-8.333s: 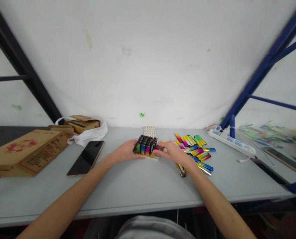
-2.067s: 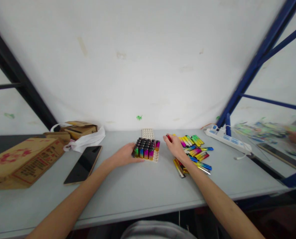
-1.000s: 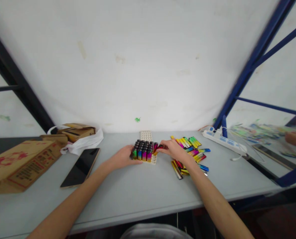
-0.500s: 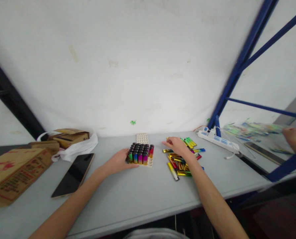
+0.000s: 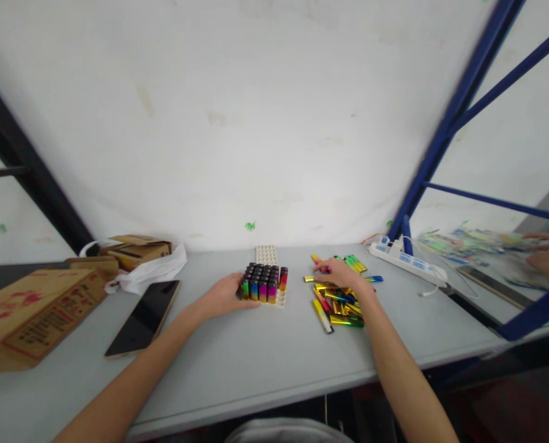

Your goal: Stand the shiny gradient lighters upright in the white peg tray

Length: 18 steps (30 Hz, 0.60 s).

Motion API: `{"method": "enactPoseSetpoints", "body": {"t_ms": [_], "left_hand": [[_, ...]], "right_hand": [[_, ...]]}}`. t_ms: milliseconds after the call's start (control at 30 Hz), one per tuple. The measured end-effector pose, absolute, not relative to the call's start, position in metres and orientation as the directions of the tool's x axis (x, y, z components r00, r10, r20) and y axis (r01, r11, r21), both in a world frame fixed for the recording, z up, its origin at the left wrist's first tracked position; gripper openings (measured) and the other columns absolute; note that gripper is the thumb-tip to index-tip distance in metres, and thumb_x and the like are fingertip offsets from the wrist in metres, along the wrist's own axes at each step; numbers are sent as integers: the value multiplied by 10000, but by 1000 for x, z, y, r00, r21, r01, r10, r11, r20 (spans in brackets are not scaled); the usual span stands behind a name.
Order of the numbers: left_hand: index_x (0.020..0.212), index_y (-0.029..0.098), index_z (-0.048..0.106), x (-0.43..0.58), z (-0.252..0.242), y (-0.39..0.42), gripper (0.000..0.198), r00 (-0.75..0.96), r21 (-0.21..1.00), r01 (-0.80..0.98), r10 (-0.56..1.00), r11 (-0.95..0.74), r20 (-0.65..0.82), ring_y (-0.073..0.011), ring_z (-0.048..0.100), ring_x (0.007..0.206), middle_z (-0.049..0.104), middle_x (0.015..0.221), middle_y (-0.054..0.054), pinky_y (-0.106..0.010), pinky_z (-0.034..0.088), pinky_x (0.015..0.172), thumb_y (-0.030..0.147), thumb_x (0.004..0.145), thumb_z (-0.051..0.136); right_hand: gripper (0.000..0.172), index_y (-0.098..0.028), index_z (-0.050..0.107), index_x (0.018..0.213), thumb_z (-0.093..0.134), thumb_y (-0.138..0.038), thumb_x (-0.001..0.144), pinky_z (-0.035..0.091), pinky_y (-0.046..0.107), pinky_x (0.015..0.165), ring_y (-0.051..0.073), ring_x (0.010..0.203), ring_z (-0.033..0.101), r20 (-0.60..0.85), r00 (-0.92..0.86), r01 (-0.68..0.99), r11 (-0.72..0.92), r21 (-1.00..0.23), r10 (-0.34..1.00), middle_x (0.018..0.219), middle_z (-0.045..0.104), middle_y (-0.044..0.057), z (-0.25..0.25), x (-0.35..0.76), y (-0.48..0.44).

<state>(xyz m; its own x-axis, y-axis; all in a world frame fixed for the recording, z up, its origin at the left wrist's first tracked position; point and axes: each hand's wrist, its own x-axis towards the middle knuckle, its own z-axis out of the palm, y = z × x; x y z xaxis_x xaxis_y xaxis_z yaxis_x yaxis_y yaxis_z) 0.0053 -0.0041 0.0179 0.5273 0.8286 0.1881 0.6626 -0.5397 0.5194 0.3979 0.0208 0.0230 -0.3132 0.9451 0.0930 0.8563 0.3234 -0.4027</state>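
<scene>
Several colourful metallic lighters (image 5: 263, 284) with black tops stand upright in tight rows in a white tray with round holes (image 5: 280, 300). My left hand (image 5: 223, 295) is wrapped round the left side of this block, its thumb along the front and its fingers at the back, partly hidden. To the right lies a loose pile of shiny lighters (image 5: 343, 304), mostly gold, green and red. Over the pile's upper left, my right hand (image 5: 339, 274) is closed with bent fingers. A small magenta end of a lighter (image 5: 328, 269) shows between them.
A second white holed tray (image 5: 266, 253) lies behind the block by the wall. On the left are a black phone-like tablet (image 5: 143, 320), a cardboard box (image 5: 39, 314), an open carton (image 5: 138, 251) and a white bag. A power strip (image 5: 408, 264) and blue frame (image 5: 434, 147) are right.
My right hand has shifted slightly down and right over the pile, its fingers now closed round a lighter. My left hand stays at the block. The view has moved a little.
</scene>
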Motion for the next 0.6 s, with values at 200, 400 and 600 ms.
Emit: {"method": "enactPoseSetpoints", "body": {"t_ms": [200, 400, 600], "left_hand": [[1160, 196, 750, 6, 19, -5, 649, 531, 508, 674, 830, -537, 173, -382, 728, 1104, 795, 1214, -153, -496, 571, 1033, 687, 738, 793], [1176, 191, 753, 6, 21, -6, 626, 548, 499, 659, 814, -563, 194, -395, 716, 1141, 797, 1223, -134, -482, 564, 1051, 656, 759, 794], [1170, 190, 741, 5, 19, -5, 611, 546, 505, 664, 819, -551, 176, -387, 711, 1132, 793, 1212, -140, -488, 560, 1047, 655, 775, 784]], "right_hand": [[144, -190, 799, 966, 789, -273, 850, 494, 330, 899, 248, 979, 682, 137, -350, 838, 375, -396, 927, 1027, 771, 92, 24, 398, 18], [234, -213, 685, 1070, 647, -423, 973, 467, 300, 749, 202, 773, 635, 302, -196, 778, 335, -531, 933, 884, 734, 30, 24, 381, 17], [435, -189, 748, 1035, 645, -587, 893, 421, 284, 621, 175, 617, 556, 331, -122, 575, 338, -745, 936, 661, 629, -10, 28, 361, 17]]}}
